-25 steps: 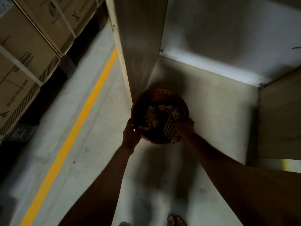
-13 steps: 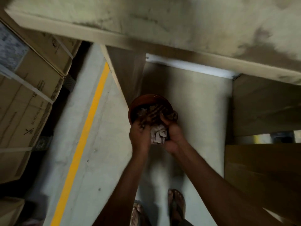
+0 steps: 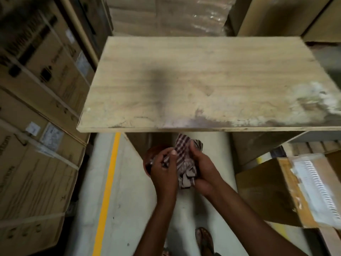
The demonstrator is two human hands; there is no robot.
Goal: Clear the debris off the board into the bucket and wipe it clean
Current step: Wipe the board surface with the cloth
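Observation:
A wide wooden board (image 3: 193, 80) lies flat in front of me, with pale dusty debris (image 3: 313, 100) smeared over its right end and along the near edge. Below the board's front edge I hold a crumpled striped cloth (image 3: 185, 163) in both hands. My left hand (image 3: 164, 172) pinches its left side, and my right hand (image 3: 204, 169) cups it from the right. The reddish-brown bucket (image 3: 149, 157) stands on the floor under my hands, mostly hidden by my left hand.
Strapped cardboard boxes (image 3: 36, 108) are stacked along the left. A yellow line (image 3: 108, 182) runs down the concrete floor. An open box with white packing (image 3: 304, 191) sits at the right. More boxes stand behind the board. My sandalled feet (image 3: 204, 241) show at the bottom.
I have lifted my hands and the cloth up out of the bucket, and my view has risen from the floor under the board to its top surface.

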